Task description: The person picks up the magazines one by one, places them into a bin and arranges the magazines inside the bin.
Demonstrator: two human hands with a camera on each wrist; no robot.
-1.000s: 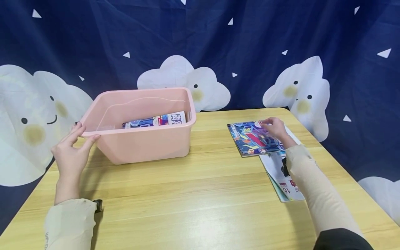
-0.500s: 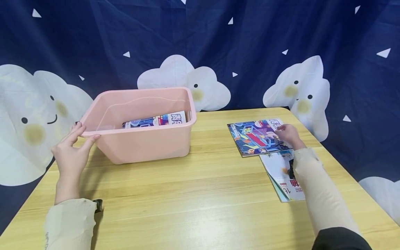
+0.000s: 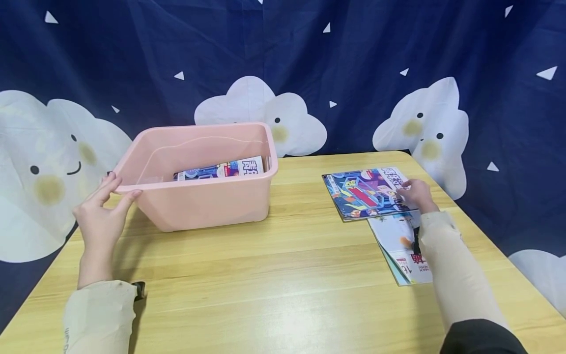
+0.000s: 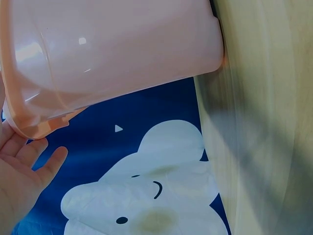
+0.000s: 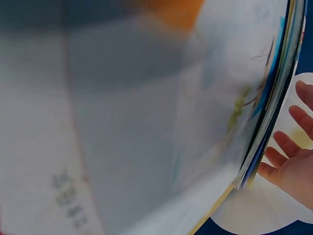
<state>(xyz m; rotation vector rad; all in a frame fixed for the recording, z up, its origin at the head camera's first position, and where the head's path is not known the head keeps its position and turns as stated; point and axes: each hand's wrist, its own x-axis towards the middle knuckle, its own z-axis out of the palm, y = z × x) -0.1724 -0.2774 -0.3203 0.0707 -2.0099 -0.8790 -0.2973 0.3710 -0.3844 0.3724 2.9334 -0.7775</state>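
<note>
At the near left corner of the pink plastic storage bin (image 3: 203, 204), my left hand (image 3: 103, 216) grips the rim with thumb and fingers. In the left wrist view, the hand (image 4: 24, 176) is under the rim, with some fingertips against it. A colourful blue-purple magazine (image 3: 362, 196) lies on the right of the table, partly over a white magazine (image 3: 398, 246). Over the right edge of the colourful magazine is my right hand (image 3: 417, 194). The right wrist view shows that hand's fingers (image 5: 288, 144) loosely spread beside the page edges. My sleeve covers part of the white magazine.
Inside the bin lies another magazine (image 3: 221, 169) with a similar cover. A wooden table (image 3: 247, 275) bears everything. Behind it hangs a dark blue curtain (image 3: 353, 49) printed with white clouds.
My right hand has moved right across the colourful magazine to its right edge, uncovering more of the cover. My left hand stays on the bin's rim.
</note>
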